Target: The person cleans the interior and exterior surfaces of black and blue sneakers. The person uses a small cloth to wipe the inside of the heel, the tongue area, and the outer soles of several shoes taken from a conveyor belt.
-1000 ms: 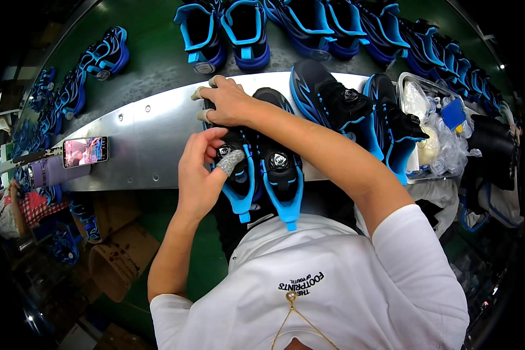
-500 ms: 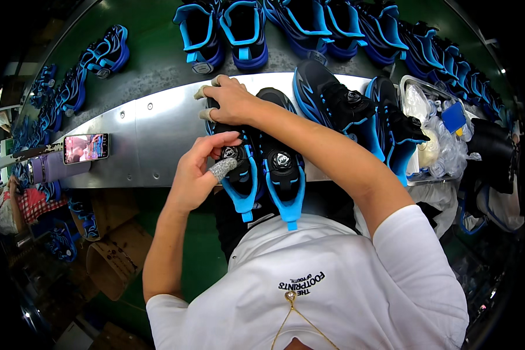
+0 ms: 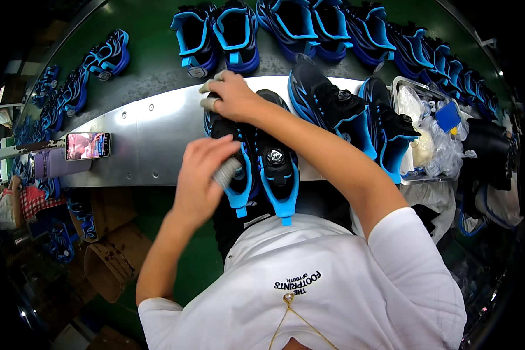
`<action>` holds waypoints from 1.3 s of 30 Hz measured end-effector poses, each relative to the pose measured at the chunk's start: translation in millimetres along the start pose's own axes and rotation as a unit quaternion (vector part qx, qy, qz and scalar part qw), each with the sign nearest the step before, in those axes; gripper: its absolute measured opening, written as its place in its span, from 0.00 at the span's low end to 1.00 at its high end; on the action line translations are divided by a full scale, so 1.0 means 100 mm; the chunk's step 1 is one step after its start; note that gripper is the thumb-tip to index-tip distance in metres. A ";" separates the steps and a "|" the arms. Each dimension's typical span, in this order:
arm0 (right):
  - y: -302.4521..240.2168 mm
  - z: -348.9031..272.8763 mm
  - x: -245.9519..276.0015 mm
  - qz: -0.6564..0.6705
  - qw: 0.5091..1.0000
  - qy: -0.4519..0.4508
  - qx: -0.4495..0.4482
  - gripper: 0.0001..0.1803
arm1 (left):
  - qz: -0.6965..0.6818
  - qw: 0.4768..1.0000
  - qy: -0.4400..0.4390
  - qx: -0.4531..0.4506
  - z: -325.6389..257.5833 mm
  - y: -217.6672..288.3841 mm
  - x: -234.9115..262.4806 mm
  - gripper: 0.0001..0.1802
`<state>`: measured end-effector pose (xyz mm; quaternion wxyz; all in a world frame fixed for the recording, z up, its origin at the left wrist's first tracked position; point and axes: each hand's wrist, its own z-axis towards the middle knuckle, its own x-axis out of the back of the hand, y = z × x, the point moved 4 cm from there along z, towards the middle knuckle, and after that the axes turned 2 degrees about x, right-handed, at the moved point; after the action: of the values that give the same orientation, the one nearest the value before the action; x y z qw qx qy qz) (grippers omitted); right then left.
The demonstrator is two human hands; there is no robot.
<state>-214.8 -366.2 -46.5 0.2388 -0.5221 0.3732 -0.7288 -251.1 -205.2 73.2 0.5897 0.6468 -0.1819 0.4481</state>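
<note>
Two black sneakers with light blue linings stand side by side at the table's near edge, heels toward me. My right hand (image 3: 232,98) reaches across and curls over the toe of the left sneaker (image 3: 239,199), pale covers on its fingertips. Smeared by motion, my left hand (image 3: 203,178) is at that sneaker's tongue and hides its round dial; a grey wrap circles one finger. Whether it grips the dial is unclear. Beneath my right forearm, the other sneaker (image 3: 279,175) shows its black dial (image 3: 275,156), with no hand on it.
To the right lie another pair of sneakers (image 3: 332,108) and a metal tray (image 3: 398,93) of clear plastic pieces. Rows of sneakers (image 3: 235,35) line the green surface beyond the metal table (image 3: 163,140). A phone (image 3: 87,146) on an arm stands left, above cardboard boxes (image 3: 108,265).
My left hand has turned and shifted over the dial, which it now covers. My right hand stays on the toe. The whole view has shifted slightly.
</note>
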 end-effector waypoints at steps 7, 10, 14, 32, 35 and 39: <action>-0.13 -0.21 0.63 0.029 0.999 0.042 0.011 0.13 | 0.183 0.975 -0.120 -0.024 -0.41 0.52 -0.68 0.21; -0.13 -0.31 0.65 0.072 0.997 0.013 -0.005 0.12 | 0.122 0.979 -0.159 0.024 -0.29 0.28 -0.46 0.18; -0.10 -0.48 0.82 0.144 0.987 0.060 -0.040 0.13 | 0.079 0.988 -0.127 0.025 -0.07 -0.01 0.41 0.18; -0.07 0.28 0.81 -0.051 0.992 0.050 -0.100 0.17 | 0.073 0.983 0.063 0.158 1.55 -1.48 0.30 0.13; -0.53 -0.23 1.20 0.015 1.000 0.009 -0.011 0.14 | 0.047 0.995 0.037 0.081 1.12 -0.76 0.41 0.09; -0.72 -1.22 1.15 0.068 0.993 -0.093 0.040 0.11 | 0.019 0.998 0.059 -0.005 0.03 -0.08 0.15 0.09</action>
<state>-366.0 -371.7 55.8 0.3420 -0.5510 0.3543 -0.6737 -236.1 -201.7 80.9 0.5940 0.6129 -0.1614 0.4954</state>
